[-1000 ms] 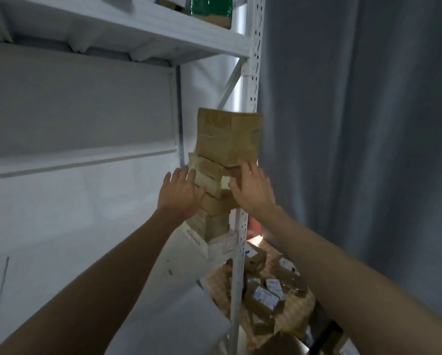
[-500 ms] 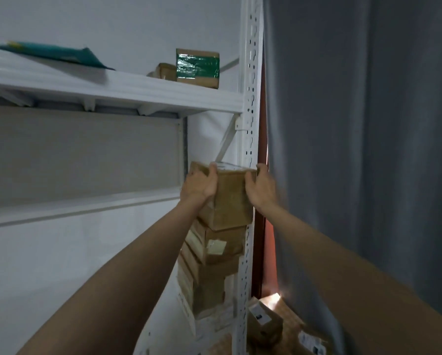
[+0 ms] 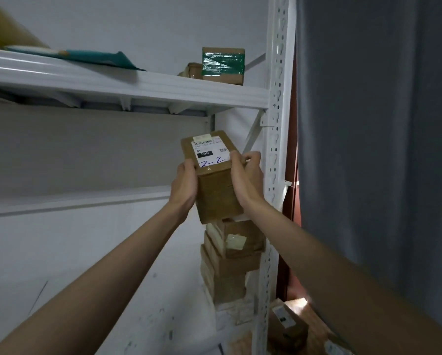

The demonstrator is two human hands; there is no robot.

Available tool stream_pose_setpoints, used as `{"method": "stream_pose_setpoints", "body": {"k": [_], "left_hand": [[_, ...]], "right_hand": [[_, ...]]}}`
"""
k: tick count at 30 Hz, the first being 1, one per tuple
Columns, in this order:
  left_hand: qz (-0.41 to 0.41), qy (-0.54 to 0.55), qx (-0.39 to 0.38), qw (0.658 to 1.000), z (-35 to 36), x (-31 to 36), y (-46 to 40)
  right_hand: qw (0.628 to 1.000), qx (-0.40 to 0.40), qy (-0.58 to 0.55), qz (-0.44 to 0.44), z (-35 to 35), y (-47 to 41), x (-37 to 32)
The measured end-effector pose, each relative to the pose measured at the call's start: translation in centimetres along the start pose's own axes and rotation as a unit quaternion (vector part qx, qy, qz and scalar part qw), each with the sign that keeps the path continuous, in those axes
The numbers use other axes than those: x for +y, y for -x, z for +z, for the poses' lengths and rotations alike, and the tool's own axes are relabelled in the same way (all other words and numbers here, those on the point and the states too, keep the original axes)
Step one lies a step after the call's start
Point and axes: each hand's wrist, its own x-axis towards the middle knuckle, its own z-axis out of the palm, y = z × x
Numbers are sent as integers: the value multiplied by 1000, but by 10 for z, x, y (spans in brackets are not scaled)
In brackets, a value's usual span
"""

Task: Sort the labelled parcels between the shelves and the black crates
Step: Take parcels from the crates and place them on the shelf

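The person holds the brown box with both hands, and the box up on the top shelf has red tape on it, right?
Not quite. Both hands, left and right, do hold the brown box, but the head view shows the top-shelf box has green tape, not red.

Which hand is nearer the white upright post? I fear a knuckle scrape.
Right. The right hand grips the labelled parcel beside the post; the left hand grips its far side.

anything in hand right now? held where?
Yes: the labelled parcel, gripped by both hands on its long sides, left hand on its left side, right hand on its right.
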Motion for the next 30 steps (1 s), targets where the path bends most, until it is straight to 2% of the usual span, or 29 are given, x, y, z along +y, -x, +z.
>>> {"method": "stream_pose_setpoints", "body": {"k": [4, 11, 21, 30], "left_hand": [[10, 1, 40, 999, -60, -15, 23], [-11, 12, 71, 997, -140, -24, 67], [77, -86, 102, 988, -155, -70, 105], [47, -96, 78, 991, -149, -102, 121]], "right_hand": [[997, -68, -39, 14, 44, 28, -9], [983, -156, -65, 72, 112, 79, 17], [971, -178, -127, 96, 125, 140, 49], [978, -147, -113, 100, 121, 168, 77]]}}
